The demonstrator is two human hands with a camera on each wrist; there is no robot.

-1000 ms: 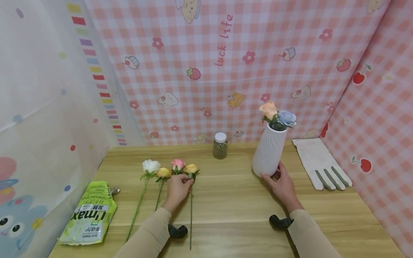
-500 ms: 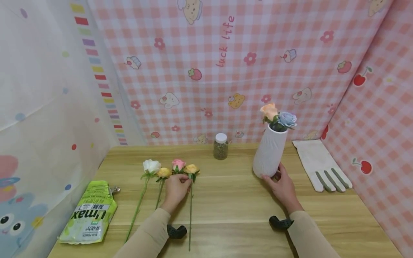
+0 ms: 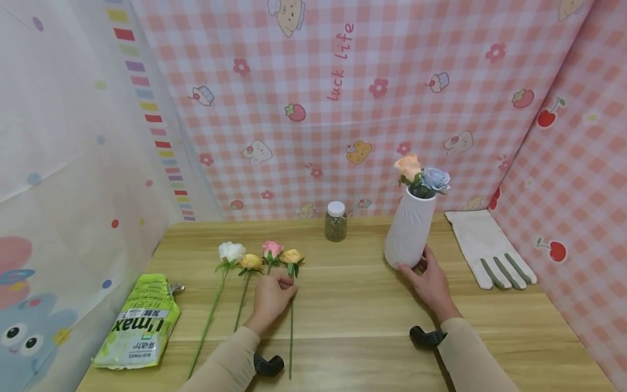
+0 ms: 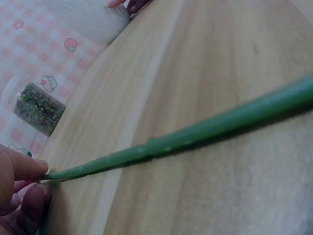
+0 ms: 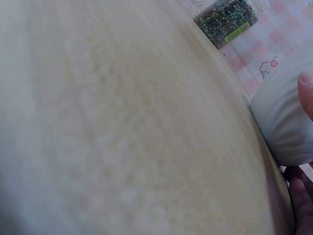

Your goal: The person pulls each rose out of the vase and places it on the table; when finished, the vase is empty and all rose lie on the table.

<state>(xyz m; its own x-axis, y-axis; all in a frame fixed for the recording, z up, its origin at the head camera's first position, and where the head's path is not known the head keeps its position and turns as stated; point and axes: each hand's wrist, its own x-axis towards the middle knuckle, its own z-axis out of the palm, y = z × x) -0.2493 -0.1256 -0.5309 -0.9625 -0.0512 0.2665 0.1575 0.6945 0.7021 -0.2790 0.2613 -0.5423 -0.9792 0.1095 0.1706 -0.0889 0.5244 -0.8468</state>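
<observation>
In the head view my left hand [image 3: 272,300] pinches the stem of the rightmost yellow rose [image 3: 292,256], a little below its leaves. The left wrist view shows the thumb and fingertip on that green stem [image 4: 122,157], which lies along the wood. Left of it are a pink rose [image 3: 272,249], another yellow rose [image 3: 251,262] and a white rose [image 3: 232,251]. My right hand [image 3: 430,283] holds the white vase [image 3: 410,233] low at its base, thumb on its side in the right wrist view. The vase carries a peach rose [image 3: 409,166] and a blue rose [image 3: 435,178].
A white-capped jar of small green grains [image 3: 335,223] stands near the back wall. A green-and-white pouch [image 3: 139,324] lies at the left, with a metal clip [image 3: 178,288] beside it. Grey-striped white gloves [image 3: 490,247] lie at the right on the wooden table [image 3: 362,326].
My left hand has slid slightly down the yellow rose's stem, away from the bloom, uncovering more of the leaves and the pink rose's stem. The right hand and vase keep their place.
</observation>
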